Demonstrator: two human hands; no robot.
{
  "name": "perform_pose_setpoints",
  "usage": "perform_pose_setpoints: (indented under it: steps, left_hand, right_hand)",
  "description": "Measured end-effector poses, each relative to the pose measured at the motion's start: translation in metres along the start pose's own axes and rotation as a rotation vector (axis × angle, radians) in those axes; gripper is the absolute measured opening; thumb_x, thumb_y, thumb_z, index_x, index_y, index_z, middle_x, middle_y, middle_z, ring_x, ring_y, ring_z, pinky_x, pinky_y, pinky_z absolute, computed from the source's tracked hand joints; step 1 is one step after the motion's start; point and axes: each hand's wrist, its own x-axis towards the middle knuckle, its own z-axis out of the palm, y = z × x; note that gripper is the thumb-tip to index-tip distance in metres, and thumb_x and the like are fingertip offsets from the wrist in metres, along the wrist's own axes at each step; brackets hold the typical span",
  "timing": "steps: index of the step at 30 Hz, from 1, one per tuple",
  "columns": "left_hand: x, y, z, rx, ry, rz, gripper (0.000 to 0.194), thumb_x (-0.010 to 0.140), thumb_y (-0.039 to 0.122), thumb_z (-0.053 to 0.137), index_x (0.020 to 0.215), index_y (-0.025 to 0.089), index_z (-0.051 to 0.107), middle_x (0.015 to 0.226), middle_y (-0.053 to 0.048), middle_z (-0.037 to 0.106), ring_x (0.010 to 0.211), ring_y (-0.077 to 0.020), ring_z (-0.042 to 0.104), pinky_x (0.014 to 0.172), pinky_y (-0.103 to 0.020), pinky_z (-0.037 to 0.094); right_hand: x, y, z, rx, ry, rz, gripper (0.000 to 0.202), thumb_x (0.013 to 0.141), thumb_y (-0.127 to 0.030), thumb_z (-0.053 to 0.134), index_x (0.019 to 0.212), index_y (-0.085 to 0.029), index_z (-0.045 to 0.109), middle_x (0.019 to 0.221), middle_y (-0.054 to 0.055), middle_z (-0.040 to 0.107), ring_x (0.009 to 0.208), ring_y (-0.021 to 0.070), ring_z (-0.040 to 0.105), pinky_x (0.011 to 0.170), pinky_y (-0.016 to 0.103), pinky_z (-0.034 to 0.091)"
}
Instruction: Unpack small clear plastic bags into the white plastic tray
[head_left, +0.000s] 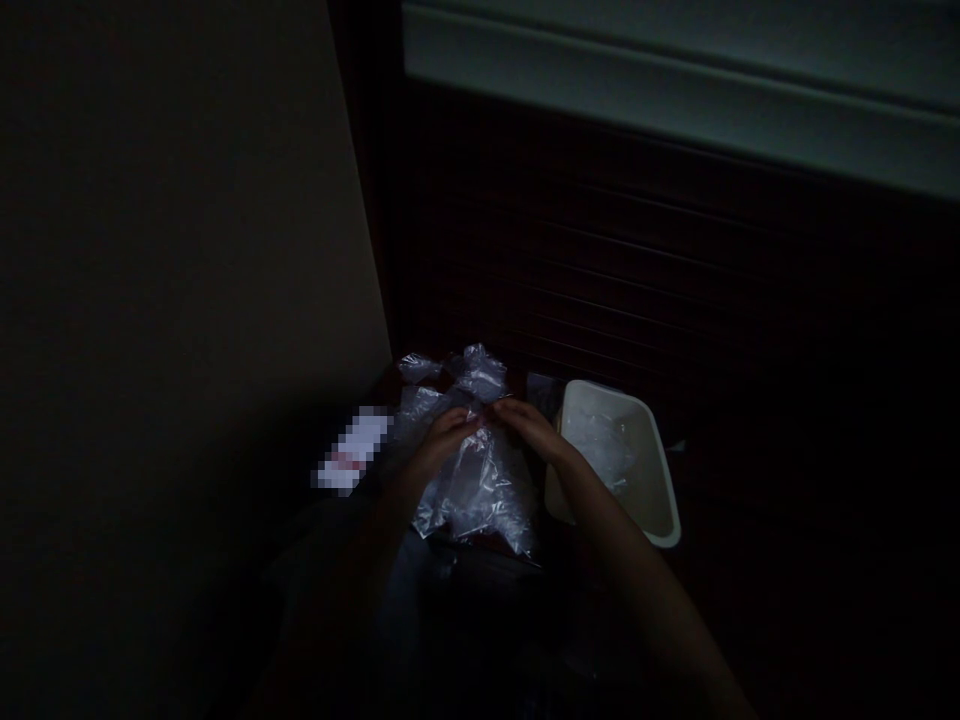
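In dim light, both hands meet over a heap of crinkled clear plastic bags (pixel 480 490). My left hand (pixel 448 432) has its fingers closed on the thin plastic at the heap's upper middle. From the right, my right hand (pixel 527 423) pinches the same plastic, its fingertips close to those of the left. More crumpled plastic (pixel 480 372) lies just beyond the fingers. Right of my right hand is a pale bin (pixel 664 500) with clear plastic inside, partly behind my forearm.
A blurred-out white and red item (pixel 352 450) lies left of the plastic. A plain wall (pixel 187 250) fills the left side. Dark slatted boards (pixel 600 270) stand behind, below a pale horizontal ledge (pixel 637 95).
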Motion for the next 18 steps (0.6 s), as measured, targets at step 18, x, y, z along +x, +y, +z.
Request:
perform_pose_setpoints:
  steps: [18]
  left_hand:
    - [-0.002,0.005,-0.006,-0.07,-0.058,-0.021,0.052,0.058,0.025,0.073,0.106,0.018,0.052,0.073,0.0,0.06,0.063,-0.0133,0.056,0.058,-0.024,0.042]
  right_hand:
    - [0.006,0.018,-0.003,-0.104,-0.026,0.086,0.03,0.055,-0.039,0.073,0.065,-0.016,0.058,0.062,-0.003,0.056,0.06,0.0095,0.05,0.059,0.023,0.039]
